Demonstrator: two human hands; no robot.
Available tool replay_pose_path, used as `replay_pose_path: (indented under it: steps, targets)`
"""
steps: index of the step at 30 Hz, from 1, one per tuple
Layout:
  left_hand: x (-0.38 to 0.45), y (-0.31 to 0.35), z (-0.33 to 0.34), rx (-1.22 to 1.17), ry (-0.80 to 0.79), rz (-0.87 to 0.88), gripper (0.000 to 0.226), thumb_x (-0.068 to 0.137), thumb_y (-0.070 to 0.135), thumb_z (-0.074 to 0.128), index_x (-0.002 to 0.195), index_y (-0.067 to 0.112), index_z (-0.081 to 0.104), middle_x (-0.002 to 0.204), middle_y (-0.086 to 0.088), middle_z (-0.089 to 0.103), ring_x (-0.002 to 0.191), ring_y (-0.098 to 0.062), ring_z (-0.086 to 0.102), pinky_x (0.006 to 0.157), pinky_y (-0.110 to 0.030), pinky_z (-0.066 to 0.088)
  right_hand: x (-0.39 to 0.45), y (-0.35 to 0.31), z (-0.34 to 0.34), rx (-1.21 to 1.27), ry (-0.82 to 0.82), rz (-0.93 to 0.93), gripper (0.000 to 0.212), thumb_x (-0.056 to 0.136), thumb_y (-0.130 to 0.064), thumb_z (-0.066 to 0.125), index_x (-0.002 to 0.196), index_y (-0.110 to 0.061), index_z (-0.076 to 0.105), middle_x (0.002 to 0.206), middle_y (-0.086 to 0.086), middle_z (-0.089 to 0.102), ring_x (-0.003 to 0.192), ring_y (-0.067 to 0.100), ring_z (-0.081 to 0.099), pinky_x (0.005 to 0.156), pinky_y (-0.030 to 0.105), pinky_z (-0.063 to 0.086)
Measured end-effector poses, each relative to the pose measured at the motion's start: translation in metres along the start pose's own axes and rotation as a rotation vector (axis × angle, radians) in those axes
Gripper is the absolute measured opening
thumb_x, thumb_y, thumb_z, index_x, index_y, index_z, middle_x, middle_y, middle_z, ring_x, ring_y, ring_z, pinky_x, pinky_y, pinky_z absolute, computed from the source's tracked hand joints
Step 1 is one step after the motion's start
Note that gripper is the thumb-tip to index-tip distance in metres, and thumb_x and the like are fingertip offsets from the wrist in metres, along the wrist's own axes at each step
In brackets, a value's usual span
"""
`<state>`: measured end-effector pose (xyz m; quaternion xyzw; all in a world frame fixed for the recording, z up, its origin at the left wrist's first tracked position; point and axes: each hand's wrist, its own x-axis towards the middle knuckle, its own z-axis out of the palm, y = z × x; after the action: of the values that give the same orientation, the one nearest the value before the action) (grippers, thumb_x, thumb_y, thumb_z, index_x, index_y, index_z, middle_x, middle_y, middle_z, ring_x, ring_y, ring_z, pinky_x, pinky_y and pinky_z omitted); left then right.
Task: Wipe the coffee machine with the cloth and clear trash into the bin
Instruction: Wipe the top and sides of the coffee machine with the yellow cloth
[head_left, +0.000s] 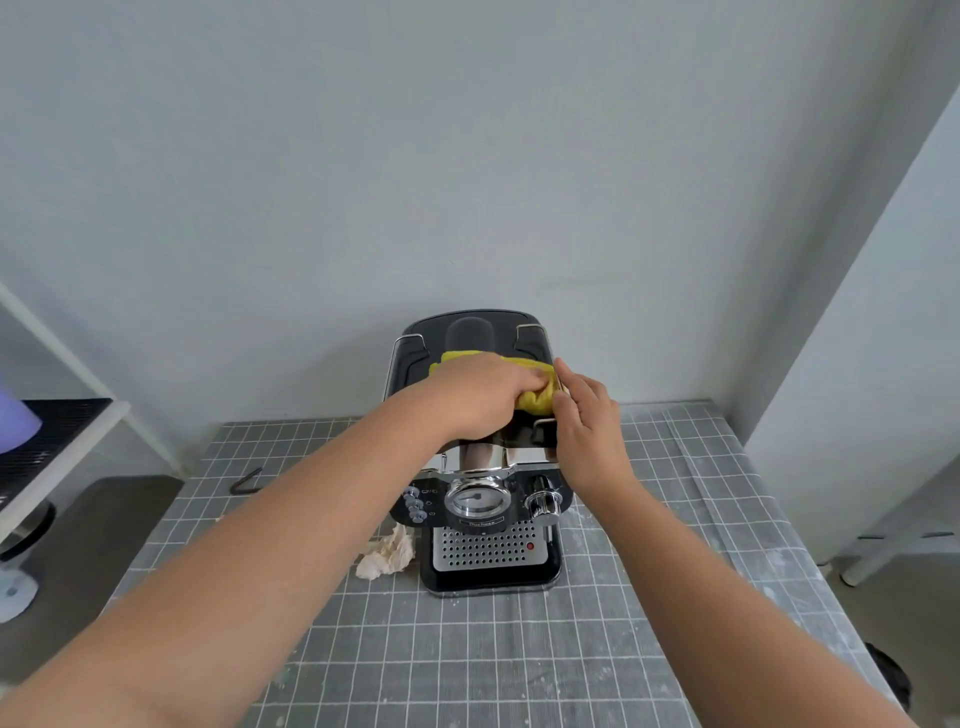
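Yellow cloth (537, 389) under left hand (480, 400)

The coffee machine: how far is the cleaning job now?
Nothing looks finished. In hand: the left hand presses the yellow cloth on top of the coffee machine, and the right hand rests against its side. Left: the crumpled paper lies on the table; no bin is identifiable.

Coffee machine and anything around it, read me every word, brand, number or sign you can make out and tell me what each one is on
"Duchess", as best it reads, blurred: small nameplate below the round gauge on the coffee machine.
Small white icons beside the three buttons: too small to read.
Gauge dial markings: too small to read.
No text shows on the yellow cloth, the grid mat or the crumpled paper.
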<state>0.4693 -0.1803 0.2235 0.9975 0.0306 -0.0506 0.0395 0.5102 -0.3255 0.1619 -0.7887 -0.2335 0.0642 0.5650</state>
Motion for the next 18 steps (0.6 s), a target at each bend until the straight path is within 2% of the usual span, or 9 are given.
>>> replay_pose_path:
  steps: [3,5,7,9,12,14,18]
  targets:
    - [0.016,0.008,-0.012,0.056,-0.009,-0.106,0.035,0.088,0.013,0.036,0.108,0.035,0.053,0.077,0.004,0.048,0.084,-0.027,0.054,0.063,-0.037,0.044,-0.002,-0.001,-0.002,-0.016,-0.005,-0.013,0.043,0.101,-0.019,0.033,0.142,-0.029,0.043,0.134,-0.001,0.043,0.117,0.011,0.029,0.101,0.020,0.017]
    - [0.024,0.010,-0.019,0.081,0.011,-0.164,0.039,0.088,0.009,0.038,0.115,0.032,0.053,0.073,0.011,0.038,0.084,-0.025,0.049,0.063,-0.036,0.042,-0.001,-0.001,-0.002,-0.033,-0.003,-0.012,0.043,0.101,-0.020,0.034,0.142,-0.028,0.043,0.137,-0.001,0.042,0.121,0.013,0.029,0.102,0.021,0.018]
    - [0.026,0.011,-0.022,0.081,0.040,-0.180,0.045,0.089,0.008,0.040,0.125,0.031,0.051,0.083,0.005,0.047,0.091,-0.027,0.051,0.061,-0.035,0.038,-0.001,0.000,-0.002,-0.043,0.000,-0.007,0.042,0.101,-0.020,0.034,0.142,-0.027,0.043,0.140,-0.001,0.041,0.127,0.016,0.029,0.104,0.022,0.019]
    - [0.023,0.003,-0.015,0.024,0.037,-0.110,0.044,0.091,0.010,0.039,0.127,0.032,0.052,0.099,-0.001,0.057,0.105,-0.027,0.053,0.066,-0.036,0.040,-0.002,0.000,-0.002,-0.040,0.000,-0.001,0.042,0.101,-0.021,0.035,0.142,-0.027,0.044,0.139,-0.001,0.041,0.128,0.017,0.029,0.105,0.023,0.019]
    - [0.006,-0.019,0.001,-0.185,0.016,-0.063,0.042,0.088,0.034,0.031,0.120,0.051,0.054,0.124,0.002,0.062,0.114,-0.022,0.053,0.095,-0.041,0.044,-0.003,0.001,-0.001,-0.021,-0.003,0.001,0.042,0.101,-0.022,0.035,0.141,-0.029,0.044,0.138,-0.001,0.042,0.129,0.017,0.030,0.107,0.024,0.020]
    - [-0.014,-0.025,0.009,-0.266,0.019,-0.047,0.040,0.085,0.041,0.029,0.112,0.062,0.052,0.125,0.004,0.062,0.108,-0.018,0.054,0.098,-0.041,0.044,-0.003,0.001,0.000,-0.012,-0.007,0.001,0.042,0.101,-0.023,0.035,0.142,-0.029,0.043,0.139,-0.001,0.041,0.130,0.017,0.030,0.109,0.027,0.022]
    - [-0.049,-0.023,0.021,-0.373,0.085,-0.023,0.037,0.098,0.024,0.040,0.112,0.053,0.059,0.123,0.004,0.061,0.097,-0.016,0.059,0.092,-0.033,0.047,-0.004,0.001,0.002,-0.001,-0.010,0.009,0.043,0.101,-0.025,0.032,0.143,-0.028,0.041,0.140,0.000,0.042,0.131,0.016,0.029,0.112,0.036,0.026]
